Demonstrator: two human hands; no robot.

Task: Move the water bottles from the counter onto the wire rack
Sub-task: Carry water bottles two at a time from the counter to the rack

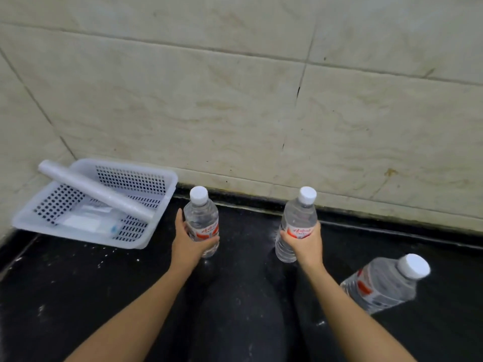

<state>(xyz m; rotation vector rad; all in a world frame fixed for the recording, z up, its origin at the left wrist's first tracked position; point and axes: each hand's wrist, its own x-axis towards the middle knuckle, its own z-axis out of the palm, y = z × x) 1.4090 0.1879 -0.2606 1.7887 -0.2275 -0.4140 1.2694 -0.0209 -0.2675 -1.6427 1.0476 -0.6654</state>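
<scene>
Head view: a black counter runs up to a beige tiled wall. There are 3 clear water bottles, each with a white cap and a red-and-white label. The left hand has its fingers and thumb wrapped round the left bottle at the label. The right hand is clamped the same way round the right bottle. Both bottles are upright near the wall, but whether their bases touch the counter cannot be told. The third bottle sits on the counter to the right, apart from both hands. In the left corner, 1 white perforated plastic basket lies just beside the left bottle. 1 pale roll rests slantwise across its rim, and a flat clear packet lies inside.
</scene>
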